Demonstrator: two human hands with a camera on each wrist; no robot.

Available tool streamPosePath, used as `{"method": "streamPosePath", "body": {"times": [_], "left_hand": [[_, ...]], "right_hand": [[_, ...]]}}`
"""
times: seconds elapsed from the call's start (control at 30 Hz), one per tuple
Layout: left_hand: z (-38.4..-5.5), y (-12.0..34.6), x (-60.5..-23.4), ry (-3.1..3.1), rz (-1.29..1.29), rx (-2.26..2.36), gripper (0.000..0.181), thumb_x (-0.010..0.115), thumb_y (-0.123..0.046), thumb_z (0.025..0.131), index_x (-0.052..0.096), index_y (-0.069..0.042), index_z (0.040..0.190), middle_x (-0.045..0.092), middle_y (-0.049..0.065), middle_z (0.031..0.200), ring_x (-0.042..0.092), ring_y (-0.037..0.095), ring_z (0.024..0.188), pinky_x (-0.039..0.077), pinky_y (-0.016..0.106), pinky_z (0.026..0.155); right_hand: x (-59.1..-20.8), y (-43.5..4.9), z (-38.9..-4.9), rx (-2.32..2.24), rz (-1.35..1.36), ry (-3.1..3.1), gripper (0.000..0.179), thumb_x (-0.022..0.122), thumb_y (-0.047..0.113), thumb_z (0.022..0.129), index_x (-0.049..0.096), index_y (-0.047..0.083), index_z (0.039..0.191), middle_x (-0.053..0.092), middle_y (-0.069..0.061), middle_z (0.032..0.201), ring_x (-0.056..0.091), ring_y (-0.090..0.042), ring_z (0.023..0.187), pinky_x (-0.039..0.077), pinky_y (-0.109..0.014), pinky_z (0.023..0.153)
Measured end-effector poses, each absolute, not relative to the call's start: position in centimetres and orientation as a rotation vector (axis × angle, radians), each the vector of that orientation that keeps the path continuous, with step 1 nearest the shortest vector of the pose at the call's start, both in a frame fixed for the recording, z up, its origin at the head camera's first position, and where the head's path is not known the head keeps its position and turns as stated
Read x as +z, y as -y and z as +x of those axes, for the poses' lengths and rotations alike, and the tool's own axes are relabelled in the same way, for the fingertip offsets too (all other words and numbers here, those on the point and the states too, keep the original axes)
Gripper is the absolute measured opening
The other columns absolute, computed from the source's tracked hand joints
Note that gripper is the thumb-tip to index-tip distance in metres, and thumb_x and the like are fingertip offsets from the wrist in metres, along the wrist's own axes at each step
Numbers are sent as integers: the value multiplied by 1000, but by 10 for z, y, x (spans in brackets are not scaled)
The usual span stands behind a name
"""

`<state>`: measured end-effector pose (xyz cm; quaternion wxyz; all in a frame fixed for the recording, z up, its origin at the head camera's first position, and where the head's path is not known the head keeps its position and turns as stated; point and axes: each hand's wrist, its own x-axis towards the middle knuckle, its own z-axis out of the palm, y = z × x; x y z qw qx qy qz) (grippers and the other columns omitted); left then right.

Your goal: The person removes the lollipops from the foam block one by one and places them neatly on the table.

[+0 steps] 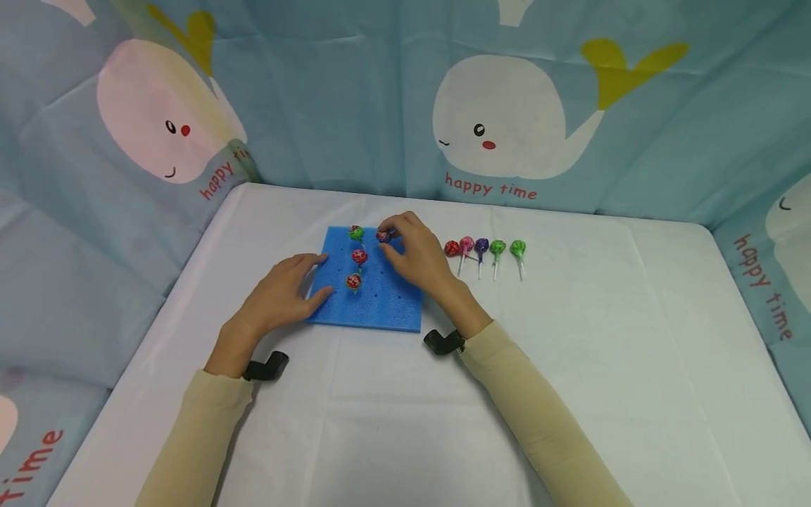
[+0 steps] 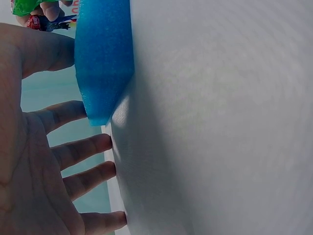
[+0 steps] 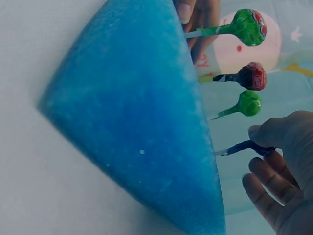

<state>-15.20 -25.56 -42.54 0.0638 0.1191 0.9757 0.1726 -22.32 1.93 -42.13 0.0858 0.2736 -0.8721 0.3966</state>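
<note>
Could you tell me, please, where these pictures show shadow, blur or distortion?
Head view: fairly even light, faint shadow beside the left sleeve; left wrist view: left hand dim, soft shadow on the white cloth; right wrist view: blue foam board slightly blurry, its edges curved.

Your head view is bright, with soft shadows beside your sleeves. Your wrist views look darker; the left one's cloth is fuzzy at three o'clock.

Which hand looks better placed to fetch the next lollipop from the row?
Most likely the right hand, once it releases the lollipop it pinches: it is nearer the row of lollipops. The left hand is farther off, at the left edge of the blue foam board.
</note>
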Motion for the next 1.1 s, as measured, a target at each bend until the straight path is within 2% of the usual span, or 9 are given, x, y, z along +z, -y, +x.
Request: {"method": "streamPosePath", "body": {"times": [0.3, 0.97, 1.1], "left_hand": [[-152, 256, -425, -2939, 346, 519, 72, 63, -46, 101, 44, -10, 161, 46, 21, 164, 39, 45, 155, 33, 68, 126], [-151, 254, -423, -2930, 343, 514, 71, 63, -44, 102, 44, -9, 160, 47, 20, 164, 39, 44, 155, 31, 65, 128], [-150, 255, -422, -2933, 338, 509, 71, 63, -45, 102, 44, -9, 161, 47, 20, 164, 39, 44, 155, 31, 66, 128]], "right_hand": [[-420, -21, -220, 1104, 793, 2615, 25, 74, 19, 100, 69, 11, 125, 68, -7, 123, 73, -20, 111, 63, -37, 93], [-414, -23, -216, 1094, 778, 2532, 23, 73, 19, 100, 71, 11, 123, 68, -8, 121, 73, -21, 108, 64, -37, 84], [-408, -23, -215, 1141, 797, 2486, 23, 73, 17, 100, 70, 9, 122, 68, -9, 121, 72, -21, 108, 64, -36, 88]]}}
